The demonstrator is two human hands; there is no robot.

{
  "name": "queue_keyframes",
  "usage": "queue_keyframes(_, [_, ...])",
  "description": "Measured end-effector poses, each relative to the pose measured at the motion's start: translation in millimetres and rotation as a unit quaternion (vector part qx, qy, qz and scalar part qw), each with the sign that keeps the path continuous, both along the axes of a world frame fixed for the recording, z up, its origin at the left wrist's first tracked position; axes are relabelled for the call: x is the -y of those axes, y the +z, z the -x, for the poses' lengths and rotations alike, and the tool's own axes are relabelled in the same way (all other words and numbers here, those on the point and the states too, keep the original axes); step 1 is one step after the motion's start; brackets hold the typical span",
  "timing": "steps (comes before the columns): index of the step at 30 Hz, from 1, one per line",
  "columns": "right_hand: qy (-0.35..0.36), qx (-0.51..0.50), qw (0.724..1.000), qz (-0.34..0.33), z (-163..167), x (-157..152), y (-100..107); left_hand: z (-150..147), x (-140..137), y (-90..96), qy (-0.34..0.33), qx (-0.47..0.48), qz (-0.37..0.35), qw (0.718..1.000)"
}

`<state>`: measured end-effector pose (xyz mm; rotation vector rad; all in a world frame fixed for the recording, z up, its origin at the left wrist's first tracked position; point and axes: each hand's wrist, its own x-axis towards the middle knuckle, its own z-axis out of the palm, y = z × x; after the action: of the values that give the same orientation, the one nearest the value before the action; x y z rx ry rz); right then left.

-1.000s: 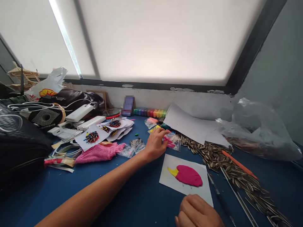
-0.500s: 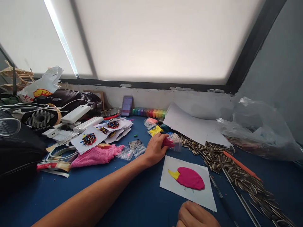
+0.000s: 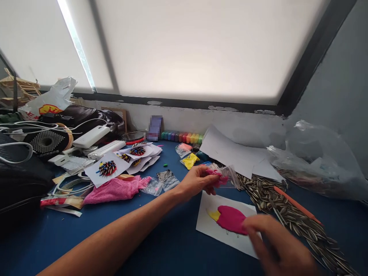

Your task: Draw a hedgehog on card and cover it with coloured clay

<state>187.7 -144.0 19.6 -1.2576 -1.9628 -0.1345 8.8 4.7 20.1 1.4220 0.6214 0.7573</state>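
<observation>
My left hand point(image 3: 199, 179) pinches a small clear bag of pink clay point(image 3: 220, 178) above the far edge of a white paper card point(image 3: 208, 224). On the card lies a flattened oval of magenta clay point(image 3: 231, 219) with a yellow clay piece point(image 3: 214, 215) at its left end and short drawn legs below. My right hand point(image 3: 283, 243), blurred by motion, hangs over the card's near right corner. Its thumb and forefinger are apart, and I see nothing between them. A bag of yellow clay point(image 3: 189, 161) lies just beyond my left hand.
Striped sunflower seeds point(image 3: 264, 195) spread along the right, with an orange stick point(image 3: 297, 205) on them. Blank paper sheets point(image 3: 230, 153) and a plastic bag point(image 3: 324, 161) stand behind. At left are a pink cloth point(image 3: 115, 190), seed-decorated cards point(image 3: 107, 168), a power bank point(image 3: 91, 137) and cables.
My left hand has lifted the bag of pink clay and brought it slightly right and nearer. My right hand has moved up and right from the near edge, and its fingers have spread.
</observation>
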Motion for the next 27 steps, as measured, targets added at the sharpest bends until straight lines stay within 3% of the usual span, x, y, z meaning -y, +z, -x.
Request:
queue_keyframes(3, [-0.141, -0.099, 0.980, 0.095, -12.2, -7.6, 11.5, -0.4, 5.3, 2.9, -0.065, 0.020, 0.044, 0.997])
queue_keyframes(7, [-0.137, -0.163, 0.954, 0.213, -13.2, -9.0, 12.6, -5.3, 14.6, 4.0, -0.152, 0.009, 0.017, 0.988])
queue_keyframes(9, [-0.113, -0.155, 0.949, 0.250, -13.3, -9.2, 10.1, -7.9, 16.1, 5.9, -0.169, -0.047, -0.043, 0.984])
queue_keyframes(11, [-0.110, -0.150, 0.949, 0.256, -15.2, -11.0, 8.6, -7.1, 11.8, 9.0, -0.099, -0.156, -0.156, 0.970])
queue_keyframes(12, [-0.116, -0.157, 0.948, 0.251, -16.5, -12.6, 8.6, -4.5, 7.0, 10.4, -0.028, -0.227, -0.236, 0.944])
queue_keyframes(14, [-0.137, -0.194, 0.943, 0.235, -18.7, -16.5, 10.1, 5.4, -7.1, 11.0, 0.096, -0.283, -0.279, 0.913])
queue_keyframes(16, [-0.147, -0.235, 0.933, 0.229, -19.4, -20.7, 13.0, 19.1, -23.8, 7.2, 0.177, -0.334, -0.307, 0.873])
queue_keyframes(18, [-0.145, -0.250, 0.928, 0.236, -18.3, -24.8, 16.6, 31.5, -37.8, -0.3, 0.199, -0.385, -0.330, 0.839])
queue_keyframes(22, [-0.138, -0.230, 0.928, 0.259, -13.0, -34.5, 25.3, 39.6, -47.7, -12.8, 0.177, -0.447, -0.375, 0.792])
queue_keyframes(27, [-0.136, -0.220, 0.922, 0.289, -8.5, -56.0, 35.6, 36.2, -42.5, -9.1, 0.189, -0.472, -0.397, 0.764])
